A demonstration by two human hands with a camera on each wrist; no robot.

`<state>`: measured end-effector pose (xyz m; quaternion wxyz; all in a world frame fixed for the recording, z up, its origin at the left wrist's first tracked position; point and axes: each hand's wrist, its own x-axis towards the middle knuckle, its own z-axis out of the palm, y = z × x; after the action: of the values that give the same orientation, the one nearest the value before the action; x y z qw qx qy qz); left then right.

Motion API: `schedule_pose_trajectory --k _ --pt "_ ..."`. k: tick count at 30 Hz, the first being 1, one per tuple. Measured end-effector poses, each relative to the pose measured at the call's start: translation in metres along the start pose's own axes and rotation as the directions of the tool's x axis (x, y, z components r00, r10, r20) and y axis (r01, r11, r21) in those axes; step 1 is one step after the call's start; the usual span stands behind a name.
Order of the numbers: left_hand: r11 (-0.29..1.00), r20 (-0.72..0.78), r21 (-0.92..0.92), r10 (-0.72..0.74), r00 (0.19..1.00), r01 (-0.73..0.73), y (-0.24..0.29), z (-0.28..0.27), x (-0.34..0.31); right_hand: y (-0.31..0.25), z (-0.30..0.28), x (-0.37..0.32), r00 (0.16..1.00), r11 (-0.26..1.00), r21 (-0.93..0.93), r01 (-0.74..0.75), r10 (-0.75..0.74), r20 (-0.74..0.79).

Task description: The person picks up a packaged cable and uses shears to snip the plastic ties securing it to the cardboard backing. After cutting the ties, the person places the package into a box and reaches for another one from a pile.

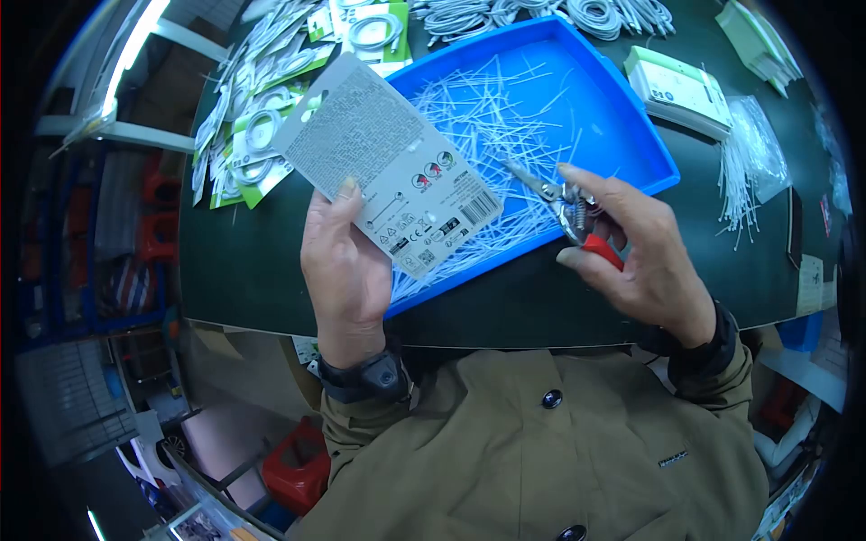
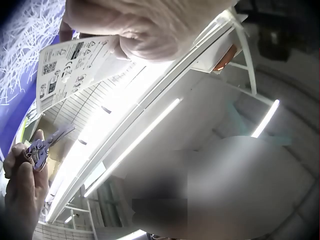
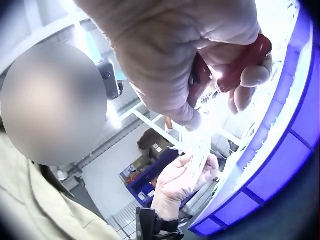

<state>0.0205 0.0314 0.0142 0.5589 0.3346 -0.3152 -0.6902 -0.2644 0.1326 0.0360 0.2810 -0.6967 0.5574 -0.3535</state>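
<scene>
My left hand point(image 1: 338, 261) holds a grey printed packaging card point(image 1: 388, 153) by its lower left edge, thumb on the face with text, icons and a barcode. The card's other side is hidden in the head view. In my right hand point(image 1: 654, 252) is a pair of cutting pliers point(image 1: 573, 212) with red handles and a coil spring. Their metal tips point left toward the card, apart from it. Below both hands lies a blue tray point(image 1: 600, 135) with a heap of thin white plastic strips point(image 1: 492, 113). The right wrist view shows fingers curled round the red handles point(image 3: 247, 62).
Carded grey cables point(image 1: 262, 135) pile up at the table's left. Loose coiled cables point(image 1: 595, 13) lie behind the tray. To the right are a stack of cards point(image 1: 681, 95), a bundle of white ties point(image 1: 738, 185) and a clear plastic bag point(image 1: 765, 149). A red stool point(image 1: 298, 464) stands below the table.
</scene>
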Motion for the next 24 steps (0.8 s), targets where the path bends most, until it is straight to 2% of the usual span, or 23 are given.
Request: schedule_pose_trajectory --k 2,5,6,7,8,9,13,14,17,18,21,24 --pt "0.995 -0.029 -0.101 -0.007 1.0 0.004 0.013 -0.013 0.005 -0.006 0.0 0.012 1.0 1.0 0.01 0.012 -0.012 -0.009" --pt "0.926 0.122 -0.366 -0.054 0.991 0.095 0.028 -0.045 0.012 -0.011 0.01 0.03 0.989 0.989 0.016 0.148 -0.148 0.009" --pt "0.941 -0.045 -0.337 -0.036 0.998 0.019 0.032 -0.039 0.014 -0.013 0.013 0.034 0.984 0.984 0.01 0.175 -0.175 0.039" --pt "0.971 0.057 -0.233 -0.049 0.997 0.061 0.036 -0.047 0.016 -0.015 0.017 0.039 0.977 0.979 0.006 0.203 -0.202 0.068" --pt "0.923 0.335 -0.363 0.004 0.942 0.126 0.028 -0.064 0.027 -0.019 0.018 0.045 0.967 0.973 -0.007 0.232 -0.23 0.108" --pt "0.859 0.577 -0.46 0.094 0.811 0.227 0.018 -0.08 0.034 -0.023 0.022 0.048 0.958 0.967 -0.015 0.254 -0.249 0.141" --pt "0.853 0.541 -0.51 0.223 0.811 0.106 0.013 -0.069 0.029 -0.031 0.037 0.056 0.92 0.952 -0.009 0.306 -0.294 0.26" --pt "0.853 0.609 -0.495 0.204 0.766 0.166 0.013 -0.072 0.037 -0.032 0.041 0.056 0.909 0.951 0.008 0.31 -0.299 0.292" --pt "0.867 0.655 -0.446 0.147 0.742 0.222 0.017 -0.069 0.041 -0.031 0.052 0.052 0.881 0.954 0.047 0.297 -0.293 0.372" --pt "0.864 0.642 -0.452 0.143 0.753 0.221 0.017 -0.065 0.038 -0.031 0.054 0.05 0.875 0.956 0.05 0.291 -0.286 0.391" --pt "0.885 0.698 -0.425 0.187 0.691 0.19 0.011 -0.065 0.042 -0.027 0.057 0.046 0.866 0.96 0.07 0.273 -0.277 0.417" --pt "0.89 0.704 -0.406 0.162 0.691 0.205 0.013 -0.056 0.041 -0.029 0.056 0.045 0.87 0.96 0.068 0.272 -0.275 0.41"
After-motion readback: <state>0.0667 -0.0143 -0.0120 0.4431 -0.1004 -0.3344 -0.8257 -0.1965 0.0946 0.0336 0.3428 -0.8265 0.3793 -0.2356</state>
